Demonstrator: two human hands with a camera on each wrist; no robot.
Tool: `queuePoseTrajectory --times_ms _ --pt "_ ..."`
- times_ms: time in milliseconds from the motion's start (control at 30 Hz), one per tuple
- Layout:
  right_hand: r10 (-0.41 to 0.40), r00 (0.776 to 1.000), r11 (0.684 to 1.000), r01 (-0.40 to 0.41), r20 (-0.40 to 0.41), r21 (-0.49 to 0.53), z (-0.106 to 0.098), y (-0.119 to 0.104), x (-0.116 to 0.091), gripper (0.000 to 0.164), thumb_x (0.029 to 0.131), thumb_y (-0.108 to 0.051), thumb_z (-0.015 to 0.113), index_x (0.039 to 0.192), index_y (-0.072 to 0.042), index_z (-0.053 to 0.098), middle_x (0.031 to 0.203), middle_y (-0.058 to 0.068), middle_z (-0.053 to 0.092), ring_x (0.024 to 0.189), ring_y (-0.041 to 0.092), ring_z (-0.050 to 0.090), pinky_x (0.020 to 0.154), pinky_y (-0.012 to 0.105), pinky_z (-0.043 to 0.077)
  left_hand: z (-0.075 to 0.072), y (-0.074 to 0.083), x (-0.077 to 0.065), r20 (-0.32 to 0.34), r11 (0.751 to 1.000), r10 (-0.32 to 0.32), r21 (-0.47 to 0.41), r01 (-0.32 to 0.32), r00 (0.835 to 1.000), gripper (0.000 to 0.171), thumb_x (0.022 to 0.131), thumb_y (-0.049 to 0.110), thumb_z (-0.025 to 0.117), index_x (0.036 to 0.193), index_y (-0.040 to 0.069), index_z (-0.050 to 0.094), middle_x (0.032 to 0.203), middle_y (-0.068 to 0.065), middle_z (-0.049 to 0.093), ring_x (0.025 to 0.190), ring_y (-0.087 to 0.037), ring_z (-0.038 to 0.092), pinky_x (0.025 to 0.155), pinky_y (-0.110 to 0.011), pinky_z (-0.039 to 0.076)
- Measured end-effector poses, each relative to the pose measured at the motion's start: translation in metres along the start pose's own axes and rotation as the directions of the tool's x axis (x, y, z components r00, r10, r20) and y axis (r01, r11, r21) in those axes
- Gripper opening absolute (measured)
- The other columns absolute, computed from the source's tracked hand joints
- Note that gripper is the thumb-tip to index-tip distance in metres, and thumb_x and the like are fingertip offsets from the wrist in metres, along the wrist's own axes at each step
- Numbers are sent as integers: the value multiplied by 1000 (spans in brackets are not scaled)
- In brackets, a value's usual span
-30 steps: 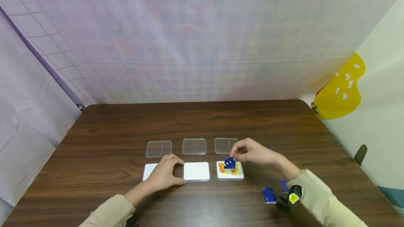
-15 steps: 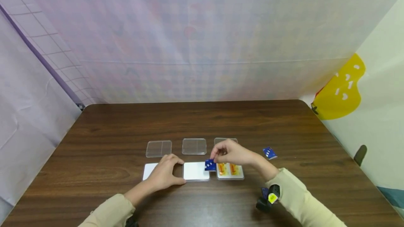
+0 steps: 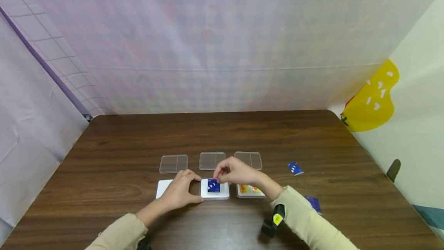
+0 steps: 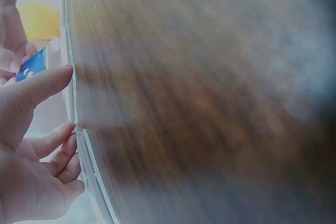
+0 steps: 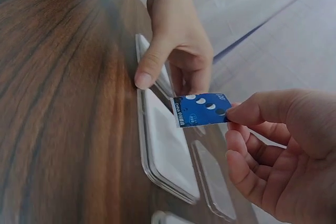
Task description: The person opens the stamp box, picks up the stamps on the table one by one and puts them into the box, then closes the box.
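My right hand (image 3: 237, 173) pinches a blue postage stamp (image 3: 213, 185) between thumb and fingers, over a white-lined clear case (image 3: 223, 193) in the middle of a row. In the right wrist view, the stamp (image 5: 202, 109) shows pale-to-dark moon shapes and is held by one end, tilted above the white surface. My left hand (image 3: 178, 192) grips the left edge of that same case, thumb at the near corner and index finger at the far one. The left case (image 3: 163, 187) lies partly beneath this hand. Right of the middle, another case (image 3: 251, 195) contains orange-yellow stamps (image 3: 243, 189), partly hidden by my right wrist.
Three clear lids lie behind the cases: a left lid (image 3: 173, 164), a middle lid (image 3: 208, 161) and a right lid (image 3: 254, 160). Loose to the right are a blue stamp (image 3: 295, 168) and purple-blue paper (image 3: 313, 205) beside my sleeve. A curtain (image 3: 208, 49) hangs behind the table (image 3: 138, 134).
My right hand has carried the blue stamp leftward, from above the right case to above the middle one. My left hand has stayed in place at the middle case's edge.
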State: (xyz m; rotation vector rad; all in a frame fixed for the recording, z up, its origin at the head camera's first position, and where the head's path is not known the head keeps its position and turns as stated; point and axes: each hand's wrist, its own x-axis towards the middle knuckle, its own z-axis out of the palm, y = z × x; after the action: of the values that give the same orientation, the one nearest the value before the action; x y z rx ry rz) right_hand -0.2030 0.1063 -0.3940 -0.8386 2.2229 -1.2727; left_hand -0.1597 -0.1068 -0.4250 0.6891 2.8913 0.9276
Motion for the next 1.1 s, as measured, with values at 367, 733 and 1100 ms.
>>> queuePoseTrajectory --times_ms 367,733,1100 --pt "60 996 998 -60 -65 0 17 8 16 11 72 5 60 80 2 66 67 1 61 59 6 51 48 18 42 -1 0 1 8 1000 -8 -9 8 1000 52 59 25 82 102 0 62 100 -8 57 95 -24 49 82 -41 44" --pt "-34 966 958 -42 -256 -283 34 13 16 9 71 2 65 72 -7 66 63 -4 59 57 3 49 53 17 42 -1 0 -1 6 1000 -5 -9 5 1000 52 59 24 82 101 1 62 100 -8 57 96 -25 49 82 -42 44" --pt "-72 948 911 -64 -310 -407 40 14 14 9 69 -2 66 72 -10 67 63 -6 60 58 4 50 55 19 41 0 -1 0 7 1000 -7 -12 7 1000 52 59 24 82 102 1 62 100 -7 57 96 -25 49 82 -41 44"
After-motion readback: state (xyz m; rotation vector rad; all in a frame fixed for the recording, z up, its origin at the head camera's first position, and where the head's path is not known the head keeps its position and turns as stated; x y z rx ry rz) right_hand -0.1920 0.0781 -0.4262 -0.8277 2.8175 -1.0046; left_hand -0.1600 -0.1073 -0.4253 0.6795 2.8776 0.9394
